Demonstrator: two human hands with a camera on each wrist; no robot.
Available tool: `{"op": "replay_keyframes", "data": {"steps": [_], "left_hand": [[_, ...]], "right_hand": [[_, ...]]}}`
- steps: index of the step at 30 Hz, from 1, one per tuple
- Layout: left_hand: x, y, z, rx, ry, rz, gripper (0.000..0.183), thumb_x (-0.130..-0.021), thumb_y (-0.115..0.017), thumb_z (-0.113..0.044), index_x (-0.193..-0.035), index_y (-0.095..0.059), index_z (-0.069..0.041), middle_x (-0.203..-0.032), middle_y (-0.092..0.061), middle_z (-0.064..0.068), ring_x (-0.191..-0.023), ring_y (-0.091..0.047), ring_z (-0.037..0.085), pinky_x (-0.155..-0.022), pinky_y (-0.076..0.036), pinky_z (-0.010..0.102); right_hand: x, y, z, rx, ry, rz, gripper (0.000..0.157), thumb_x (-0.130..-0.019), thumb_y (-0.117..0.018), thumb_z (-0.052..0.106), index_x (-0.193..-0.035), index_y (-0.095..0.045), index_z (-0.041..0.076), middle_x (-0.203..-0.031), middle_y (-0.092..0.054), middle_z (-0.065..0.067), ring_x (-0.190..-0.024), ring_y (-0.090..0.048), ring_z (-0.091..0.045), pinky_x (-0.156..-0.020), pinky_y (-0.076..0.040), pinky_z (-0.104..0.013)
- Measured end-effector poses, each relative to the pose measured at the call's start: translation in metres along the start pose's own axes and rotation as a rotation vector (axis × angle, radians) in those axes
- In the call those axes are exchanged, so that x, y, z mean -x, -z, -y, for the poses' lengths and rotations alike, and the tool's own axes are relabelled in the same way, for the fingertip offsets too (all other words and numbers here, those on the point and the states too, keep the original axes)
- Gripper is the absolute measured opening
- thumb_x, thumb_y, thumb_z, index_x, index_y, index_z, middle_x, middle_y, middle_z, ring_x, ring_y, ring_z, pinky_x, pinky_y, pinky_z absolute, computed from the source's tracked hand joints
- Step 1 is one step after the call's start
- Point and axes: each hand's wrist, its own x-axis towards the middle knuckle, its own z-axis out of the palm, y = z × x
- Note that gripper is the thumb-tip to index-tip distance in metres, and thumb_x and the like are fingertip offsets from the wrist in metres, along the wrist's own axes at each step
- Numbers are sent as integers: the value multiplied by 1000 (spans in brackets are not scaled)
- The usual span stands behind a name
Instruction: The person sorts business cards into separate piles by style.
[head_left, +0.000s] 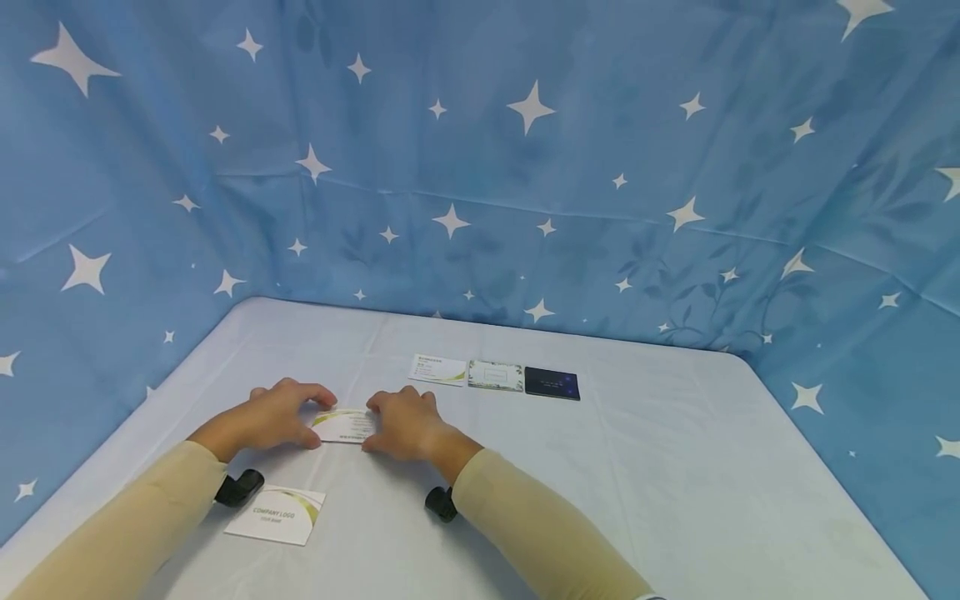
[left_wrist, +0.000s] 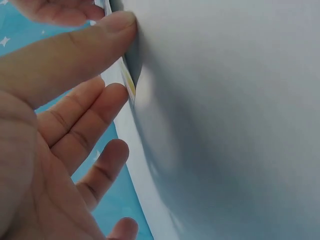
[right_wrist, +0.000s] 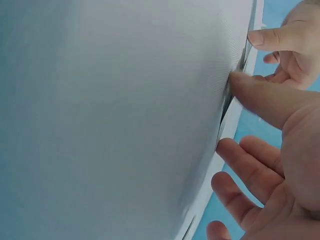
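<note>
A white business card (head_left: 343,427) with a yellow-green curved band and small print lies between the two hands over the table. My left hand (head_left: 281,414) grips its left end, thumb at the near edge and fingertips at the far edge. At the right end, my right hand (head_left: 408,425) holds it the same way, covering that end. In the left wrist view the card (left_wrist: 131,85) shows nearly edge-on beside the thumb. Nearer the body, by the left wrist, lies another white card (head_left: 273,515) reading "COMPANY LOGO".
Farther back, three cards form a row on the white tablecloth (head_left: 675,467): a white and green one (head_left: 437,369), one with a leafy border (head_left: 495,376), and a dark blue one (head_left: 552,383). A blue star-patterned curtain (head_left: 480,167) hangs behind the table.
</note>
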Motion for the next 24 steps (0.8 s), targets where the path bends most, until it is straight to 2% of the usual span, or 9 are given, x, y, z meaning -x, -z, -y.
{"op": "replay_keyframes", "data": {"steps": [6, 11, 16, 19, 24], "left_hand": [[-2, -3, -2, 25, 8, 25, 57, -72, -90, -24, -122, -66, -10, -116, -62, 3, -110, -49, 32, -83, -30, 56], [0, -5, -3, 49, 18, 11, 64, -72, -90, -22, -127, -61, -7, -110, -59, -1, -107, -47, 29, -84, -29, 54], [2, -5, -5, 45, 26, 1, 70, -73, -90, -21, -133, -58, -5, -121, -61, 7, -113, -47, 34, -86, -30, 56], [3, -5, -6, 29, 43, 5, 66, -74, -88, -22, -132, -60, -6, -129, -61, 10, -118, -46, 37, -88, -30, 58], [2, -6, -5, 45, 41, 4, 58, -75, -88, -19, -126, -63, -6, -119, -63, 6, -116, -48, 36, -89, -29, 60]], "right_hand": [[0, -2, -4, -42, -47, 2, 64, -83, -80, 47, -140, -59, 27, -125, -63, 14, -109, -50, -14, -94, -36, -37], [0, -2, -7, -60, -48, 0, 61, -82, -81, 47, -137, -61, 28, -120, -64, 15, -105, -48, -14, -94, -35, -37], [1, -2, -8, -93, -36, -9, 57, -83, -82, 43, -134, -62, 27, -117, -63, 17, -104, -47, -13, -94, -35, -36], [1, -2, -9, -109, -34, -15, 59, -82, -83, 41, -135, -62, 26, -118, -63, 17, -105, -47, -13, -94, -36, -36], [2, -2, -10, -117, -46, -17, 65, -81, -83, 42, -139, -60, 26, -122, -62, 14, -107, -48, -15, -94, -37, -37]]}}
